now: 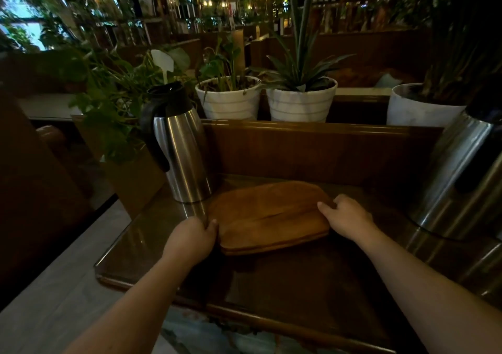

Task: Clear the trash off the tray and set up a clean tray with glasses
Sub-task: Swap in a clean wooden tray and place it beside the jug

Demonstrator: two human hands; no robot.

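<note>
Wooden tray [267, 215], bare of any load, lies on the dark glossy worktop [298, 280], toward its far side and just in front of the wooden back panel [312, 150]. Both hands grip it by its ends: the left hand [193, 238] is closed around the near-left corner with the thumb on top, and the right hand [346, 216] is closed over the right edge, fingers curled onto the tray's surface. Just beside the tray's far-left corner stands a steel jug [180, 147] with a black handle and lid. A larger steel vessel [459, 174] stands at the right edge of the worktop, apart from the tray. Beyond the back panel sit white plant pots [300, 103] holding green plants.
</note>
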